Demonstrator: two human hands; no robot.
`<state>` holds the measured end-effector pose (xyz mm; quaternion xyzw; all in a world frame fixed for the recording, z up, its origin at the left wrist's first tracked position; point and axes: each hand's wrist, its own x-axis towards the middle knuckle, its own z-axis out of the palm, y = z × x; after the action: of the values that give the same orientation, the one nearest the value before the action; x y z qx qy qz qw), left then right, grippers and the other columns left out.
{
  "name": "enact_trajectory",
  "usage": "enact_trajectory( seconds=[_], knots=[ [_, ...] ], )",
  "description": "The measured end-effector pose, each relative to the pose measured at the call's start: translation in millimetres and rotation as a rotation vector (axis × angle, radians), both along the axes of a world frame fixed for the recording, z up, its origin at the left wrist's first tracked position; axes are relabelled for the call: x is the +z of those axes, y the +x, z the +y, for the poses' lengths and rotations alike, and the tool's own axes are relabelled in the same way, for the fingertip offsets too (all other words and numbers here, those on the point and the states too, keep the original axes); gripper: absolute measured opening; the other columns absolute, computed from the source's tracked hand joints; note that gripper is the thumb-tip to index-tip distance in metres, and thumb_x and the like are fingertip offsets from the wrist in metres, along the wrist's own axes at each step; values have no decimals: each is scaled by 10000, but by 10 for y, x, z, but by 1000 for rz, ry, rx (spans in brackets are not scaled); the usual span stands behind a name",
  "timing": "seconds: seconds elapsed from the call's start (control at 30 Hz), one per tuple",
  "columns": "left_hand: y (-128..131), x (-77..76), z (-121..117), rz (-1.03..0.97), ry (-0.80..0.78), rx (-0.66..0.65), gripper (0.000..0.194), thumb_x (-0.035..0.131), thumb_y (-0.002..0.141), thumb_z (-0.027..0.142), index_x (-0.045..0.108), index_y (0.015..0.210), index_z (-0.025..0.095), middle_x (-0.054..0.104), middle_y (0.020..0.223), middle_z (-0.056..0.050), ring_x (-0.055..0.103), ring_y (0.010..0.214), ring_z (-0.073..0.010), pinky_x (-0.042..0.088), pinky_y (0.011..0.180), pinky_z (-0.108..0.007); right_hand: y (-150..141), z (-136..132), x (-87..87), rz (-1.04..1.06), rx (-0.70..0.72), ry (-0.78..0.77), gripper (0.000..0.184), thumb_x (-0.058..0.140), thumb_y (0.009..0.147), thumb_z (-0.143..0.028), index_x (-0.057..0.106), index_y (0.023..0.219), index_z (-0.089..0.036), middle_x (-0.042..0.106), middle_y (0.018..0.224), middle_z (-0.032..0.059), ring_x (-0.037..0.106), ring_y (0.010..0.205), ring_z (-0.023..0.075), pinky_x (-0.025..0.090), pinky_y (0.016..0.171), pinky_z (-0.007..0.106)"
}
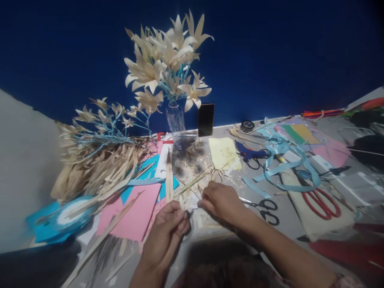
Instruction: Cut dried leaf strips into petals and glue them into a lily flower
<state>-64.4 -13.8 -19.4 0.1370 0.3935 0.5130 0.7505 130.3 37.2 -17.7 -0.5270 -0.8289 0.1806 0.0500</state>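
My left hand (166, 232) is closed around the base of a long narrow dried husk strip (169, 176) that stands up from my fingers. My right hand (220, 200) pinches a small pale husk piece (190, 204) right beside the left fingers. Both hands meet over the near middle of the table, above pink paper (135, 212) and scattered husk scraps (195, 176).
A clear vase of cream husk flowers (168, 60) stands at the back with a dark phone (206, 119) beside it. Dried husks (99, 168) pile at left by a blue ribbon roll (60, 220). Black scissors (264, 208), red scissors (321, 202), blue ribbon (282, 160), a glue gun (249, 154) lie right.
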Motion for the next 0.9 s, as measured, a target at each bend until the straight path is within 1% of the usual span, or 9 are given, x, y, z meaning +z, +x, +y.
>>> enact_trajectory(
  seconds=[0.03,0.1,0.17,0.23,0.33,0.47,0.57,0.7,0.9],
  knots=[
    [-2,-4,-8,2,-3,3,241,872,681,222,644,726,157,513,585,35,417,526,-69,342,529,-210,-72,-2,-28,-22,-18,5,233,619,943,-424,686,917,-203,689,931,73,645,819,218,365,660,285],
    [-16,-8,-25,0,-11,10,247,878,675,223,647,736,160,514,580,37,415,522,-69,338,526,-211,-158,9,-89,-31,-62,5,186,615,937,-358,686,919,-188,697,932,88,651,797,215,357,650,284],
    [-39,-8,-38,1,-17,17,259,886,660,220,645,734,161,520,583,36,412,519,-68,337,524,-211,-166,25,-122,-12,-88,-6,136,588,933,-277,685,897,-187,704,922,78,653,790,199,352,653,275],
    [-61,-6,-41,10,-19,18,271,891,652,224,635,715,158,525,592,32,408,519,-67,338,524,-213,-122,33,-111,29,-97,-15,142,569,932,-243,686,866,-195,707,907,54,652,806,181,357,667,263],
    [-72,-4,-30,18,-21,27,280,896,645,223,629,704,158,517,593,35,405,518,-68,338,520,-213,-29,26,-40,169,-150,-57,155,578,918,-232,694,820,-200,715,847,24,643,789,163,366,672,248],
    [-51,8,-16,13,7,43,270,889,660,239,633,702,164,488,574,47,406,520,-73,340,514,-208,34,-38,30,387,-227,-167,140,604,864,-231,701,770,-193,713,718,5,624,680,157,372,623,238],
    [-30,31,-32,62,5,52,266,887,667,262,638,681,169,541,594,28,472,554,-91,380,533,-210,11,-141,62,480,-228,-220,135,607,835,-231,703,751,-185,693,675,-1,601,634,148,365,585,228],
    [2,55,-52,135,-20,82,288,918,611,257,653,667,159,664,727,-19,557,614,-111,464,606,-240,-56,-299,121,504,-182,-297,120,619,806,-198,702,719,-185,645,612,-23,536,567,123,335,547,214],
    [28,60,-17,121,-57,126,337,953,543,260,651,657,163,684,672,-19,610,623,-130,528,677,-266,-4,-370,139,514,-119,-322,89,620,770,-156,700,756,-194,620,605,-43,494,541,108,336,555,203]
  ],
)
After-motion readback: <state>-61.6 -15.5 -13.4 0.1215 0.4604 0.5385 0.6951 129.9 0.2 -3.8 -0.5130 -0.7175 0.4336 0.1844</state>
